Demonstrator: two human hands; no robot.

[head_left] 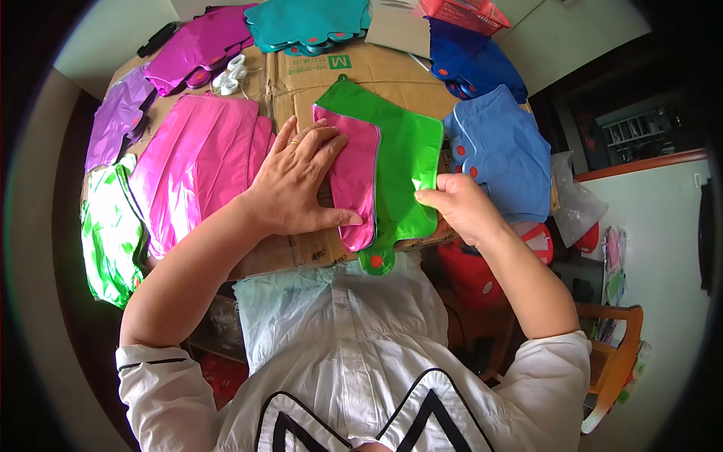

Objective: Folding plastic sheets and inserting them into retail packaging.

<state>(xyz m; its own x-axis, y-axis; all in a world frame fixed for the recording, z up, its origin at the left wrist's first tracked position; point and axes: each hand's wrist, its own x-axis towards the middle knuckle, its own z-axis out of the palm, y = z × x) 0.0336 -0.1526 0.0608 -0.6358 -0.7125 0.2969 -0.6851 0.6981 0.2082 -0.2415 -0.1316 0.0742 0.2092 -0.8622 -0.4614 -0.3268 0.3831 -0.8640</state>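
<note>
A shiny green foil-like piece point(410, 151) with a rounded tab and a red dot lies on the cardboard before me. A narrower pink foil-like piece point(354, 162) covers its left part. My left hand point(301, 177) rests on the pink piece with fingers spread, the thumb near its lower end and the fingertips near its upper left. At the green piece's right edge, my right hand point(459, 202) pinches it between thumb and bent fingers. Whether the pink and green pieces are joined cannot be told.
Around the cardboard point(301, 83) lie a pink stack point(199, 158), a bright green bundle point(109, 226), purple pieces point(117, 124), magenta ones point(199, 49), teal ones point(309, 22), dark blue ones point(478, 60) and light blue ones point(501, 151). White cord coils point(232, 75) sit upper left. A wooden chair point(629, 339) stands right.
</note>
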